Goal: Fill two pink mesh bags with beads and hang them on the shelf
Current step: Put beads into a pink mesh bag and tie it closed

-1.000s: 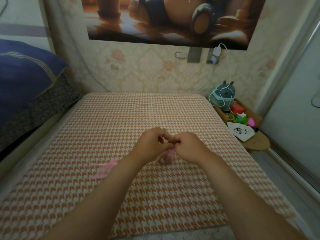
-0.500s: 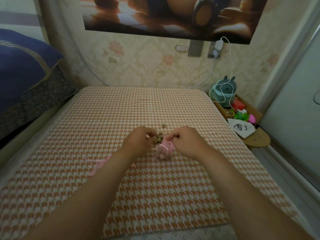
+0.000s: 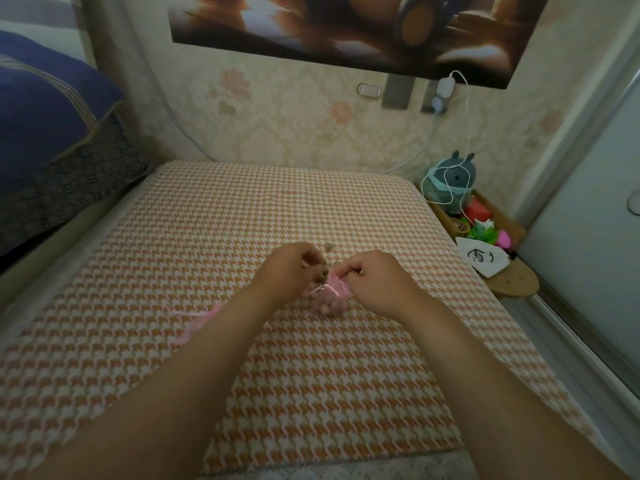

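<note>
The single head-worn wide-angle view looks forward and steeply down from above the near edge of the orange-and-white houndstooth-covered surface (image 3: 207, 237), facing the pale floral-papered wall (image 3: 294, 133). It sits close. Both forearms enter from the bottom corners, and the left hand (image 3: 291, 271) and right hand (image 3: 377, 282) meet just above centre over the pink mesh bag (image 3: 332, 296) and small brown beads (image 3: 324, 271). The frame's sides take in a dark blue pillow (image 3: 41, 98) on the left and a low wooden side shelf (image 3: 516, 284) on the right.
</note>
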`<action>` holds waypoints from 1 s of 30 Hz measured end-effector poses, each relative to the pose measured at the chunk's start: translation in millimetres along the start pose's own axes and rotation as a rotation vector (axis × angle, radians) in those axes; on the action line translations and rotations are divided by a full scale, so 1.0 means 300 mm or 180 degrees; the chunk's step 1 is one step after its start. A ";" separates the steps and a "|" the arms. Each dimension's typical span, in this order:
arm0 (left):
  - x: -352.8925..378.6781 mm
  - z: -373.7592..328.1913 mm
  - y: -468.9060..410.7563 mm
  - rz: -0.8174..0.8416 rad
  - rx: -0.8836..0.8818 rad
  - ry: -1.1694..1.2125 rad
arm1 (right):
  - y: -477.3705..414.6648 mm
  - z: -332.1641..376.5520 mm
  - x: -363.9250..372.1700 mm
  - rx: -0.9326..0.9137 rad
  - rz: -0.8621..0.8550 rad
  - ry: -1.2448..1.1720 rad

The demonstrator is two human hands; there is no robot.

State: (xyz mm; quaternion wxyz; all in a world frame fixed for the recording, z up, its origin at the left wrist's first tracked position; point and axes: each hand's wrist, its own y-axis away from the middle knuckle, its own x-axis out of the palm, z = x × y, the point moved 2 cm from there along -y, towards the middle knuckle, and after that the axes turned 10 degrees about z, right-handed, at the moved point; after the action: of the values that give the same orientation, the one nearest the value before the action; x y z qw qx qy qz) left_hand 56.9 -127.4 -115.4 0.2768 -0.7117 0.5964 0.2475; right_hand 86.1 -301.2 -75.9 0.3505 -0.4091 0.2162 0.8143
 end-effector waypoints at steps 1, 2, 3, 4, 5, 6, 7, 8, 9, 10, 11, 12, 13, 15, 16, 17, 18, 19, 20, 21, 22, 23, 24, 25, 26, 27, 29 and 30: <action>-0.013 -0.022 0.003 -0.0035 0.0048 0.0082 | 0.002 0.001 0.000 0.0017 0.0005 0.0023; -0.024 -0.043 0.005 -0.0067 0.0109 0.0145 | 0.002 0.002 -0.001 0.0031 0.0007 0.0033; -0.034 -0.065 0.010 -0.0092 0.0174 0.0206 | 0.004 0.003 0.000 0.0047 0.0010 0.0038; -0.042 -0.088 0.015 -0.0115 0.0239 0.0275 | 0.006 0.004 -0.001 0.0071 0.0018 0.0036; -0.045 -0.110 0.021 -0.0137 0.0300 0.0342 | 0.008 0.005 -0.002 0.0086 0.0029 0.0048; -0.045 -0.129 0.026 -0.0152 0.0357 0.0400 | 0.008 0.005 -0.004 0.0096 0.0039 0.0064; -0.043 -0.148 0.032 -0.0152 0.0405 0.0428 | 0.008 0.004 -0.007 0.0106 0.0047 0.0085; -0.038 -0.164 0.040 -0.0143 0.0448 0.0434 | 0.009 0.002 -0.009 0.0130 0.0059 0.0097; -0.034 -0.177 0.048 -0.0128 0.0477 0.0430 | 0.012 0.001 -0.012 0.0158 0.0075 0.0101; -0.030 -0.184 0.055 -0.0108 0.0498 0.0431 | 0.014 -0.002 -0.014 0.0183 0.0087 0.0076; -0.029 -0.187 0.063 -0.0081 0.0512 0.0419 | 0.016 -0.004 -0.017 0.0200 0.0104 0.0050; -0.028 -0.186 0.070 -0.0042 0.0517 0.0382 | 0.017 -0.007 -0.019 0.0217 0.0121 0.0044; -0.026 -0.185 0.077 0.0017 0.0518 0.0314 | 0.019 -0.010 -0.019 0.0234 0.0133 0.0058; -0.017 -0.177 0.088 0.0098 0.0532 0.0107 | 0.018 -0.012 -0.020 0.0224 0.0129 0.0086; -0.010 -0.172 0.091 0.0073 0.0551 -0.0020 | 0.016 -0.011 -0.020 0.0200 0.0122 0.0090; -0.006 -0.165 0.091 0.0019 0.0570 -0.0156 | 0.016 -0.009 -0.019 0.0177 0.0128 0.0077; -0.003 -0.160 0.089 -0.0041 0.0601 -0.0282 | 0.016 -0.005 -0.019 0.0160 0.0140 0.0073; -0.003 -0.158 0.088 -0.0083 0.0625 -0.0379 | 0.018 -0.001 -0.019 0.0145 0.0145 0.0090; -0.003 -0.158 0.087 -0.0096 0.0620 -0.0423 | 0.019 0.003 -0.020 0.0143 0.0147 0.0114; -0.008 -0.162 0.089 -0.0102 0.0598 -0.0430 | 0.020 0.006 -0.022 0.0146 0.0147 0.0121; -0.013 -0.163 0.089 -0.0105 0.0565 -0.0424 | 0.021 0.008 -0.024 0.0142 0.0138 0.0113; -0.018 -0.166 0.091 -0.0086 0.0502 -0.0443 | 0.021 0.009 -0.026 0.0135 0.0125 0.0093; -0.022 -0.167 0.092 -0.0042 0.0400 -0.0494 | 0.021 0.008 -0.027 0.0125 0.0113 0.0068; -0.024 -0.166 0.093 0.0033 0.0268 -0.0570 | 0.019 0.005 -0.026 0.0120 0.0114 0.0040; -0.025 -0.162 0.092 0.0120 0.0136 -0.0638 | 0.017 0.003 -0.024 0.0108 0.0120 0.0018; -0.027 -0.163 0.094 0.0184 0.0041 -0.0686 | 0.015 0.001 -0.021 0.0090 0.0117 0.0003; -0.032 -0.166 0.099 0.0202 -0.0058 -0.0722 | 0.009 0.003 -0.019 0.0046 0.0105 -0.0055; -0.037 -0.166 0.100 0.0198 -0.0092 -0.0707 | 0.007 0.006 -0.019 0.0014 0.0100 -0.0094</action>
State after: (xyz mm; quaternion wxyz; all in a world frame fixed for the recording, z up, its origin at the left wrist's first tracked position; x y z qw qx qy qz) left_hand 26.6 -157.9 -74.8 0.3231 -0.6650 0.5801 0.3419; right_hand 85.9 -303.6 -70.0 0.3418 -0.3928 0.2192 0.8251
